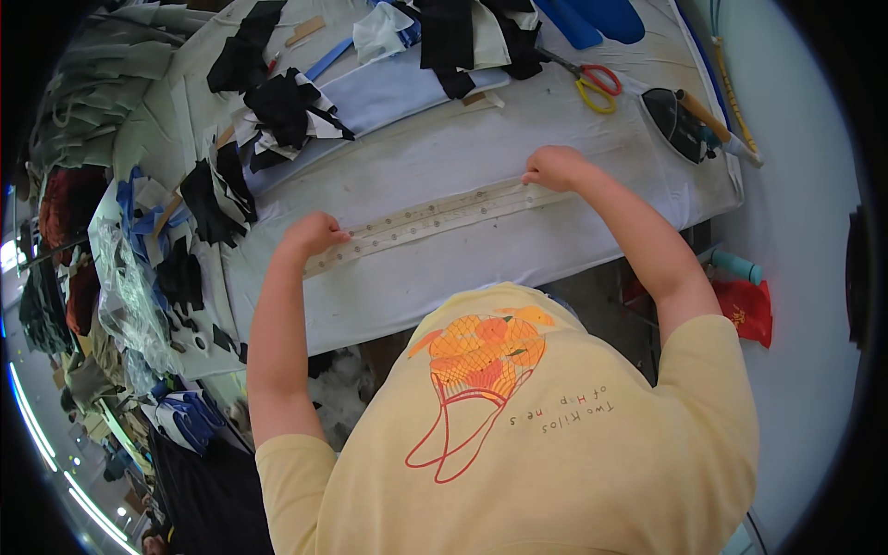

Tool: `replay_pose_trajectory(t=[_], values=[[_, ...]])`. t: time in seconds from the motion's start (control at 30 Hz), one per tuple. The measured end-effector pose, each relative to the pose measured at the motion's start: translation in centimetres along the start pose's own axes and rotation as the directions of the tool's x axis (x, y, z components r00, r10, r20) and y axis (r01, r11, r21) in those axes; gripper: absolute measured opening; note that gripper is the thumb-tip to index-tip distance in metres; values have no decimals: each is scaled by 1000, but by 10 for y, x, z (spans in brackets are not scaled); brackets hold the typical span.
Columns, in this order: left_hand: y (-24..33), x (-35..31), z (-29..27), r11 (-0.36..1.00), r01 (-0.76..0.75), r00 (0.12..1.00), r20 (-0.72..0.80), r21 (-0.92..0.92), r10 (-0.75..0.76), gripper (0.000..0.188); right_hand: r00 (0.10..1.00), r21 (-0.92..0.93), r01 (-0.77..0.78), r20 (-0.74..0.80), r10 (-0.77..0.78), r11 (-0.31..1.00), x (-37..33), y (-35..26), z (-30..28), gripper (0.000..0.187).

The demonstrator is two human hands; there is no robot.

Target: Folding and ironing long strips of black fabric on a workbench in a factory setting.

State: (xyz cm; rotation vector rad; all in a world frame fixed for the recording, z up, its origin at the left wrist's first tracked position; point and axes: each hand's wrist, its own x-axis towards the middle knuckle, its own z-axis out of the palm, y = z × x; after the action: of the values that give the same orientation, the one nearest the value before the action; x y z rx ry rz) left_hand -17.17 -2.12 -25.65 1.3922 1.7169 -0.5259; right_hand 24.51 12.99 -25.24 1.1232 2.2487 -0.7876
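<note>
A long, narrow off-white strip [425,220] with rows of small round dark marks lies across the white-covered table [444,277]. I cannot make out whether it is fabric or paper. At its left part, my left hand [316,233] is closed, fingers pinched on the upper edge. My right hand [555,168] pinches the same strip towards its right end. Between the two hands the strip looks straight and lies on or just above the cloth, sloping slightly up to the right.
Scissors [597,85] with red and yellow handles and an iron [680,123] are at the back right. Black and white cloth pieces [291,106] lie over a light blue panel [398,92]. Clear plastic wrap [129,287] hangs at left. A red bag [747,310] is below the right edge.
</note>
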Motion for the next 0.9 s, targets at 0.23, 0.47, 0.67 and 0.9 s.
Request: replay_pose_trajectory(t=[0.23,0.47,0.67,0.9], values=[[21,-23,-3,999,32,995,-100,32,-29,29,990,-83,-17,-138,5,996,-10,-16,5,29],[5,-42,2,984,-173,962,-224,-39,160,26,966,146,182,-211,-150,972,-21,-6,7,25],[2,-42,-10,977,-92,996,-16,-192,91,31,996,212,72,-59,-61,975,-15,-8,-3,31],[11,-18,9,994,80,990,-108,-70,-87,35,971,-51,-21,-237,9,998,-5,-17,21,30]])
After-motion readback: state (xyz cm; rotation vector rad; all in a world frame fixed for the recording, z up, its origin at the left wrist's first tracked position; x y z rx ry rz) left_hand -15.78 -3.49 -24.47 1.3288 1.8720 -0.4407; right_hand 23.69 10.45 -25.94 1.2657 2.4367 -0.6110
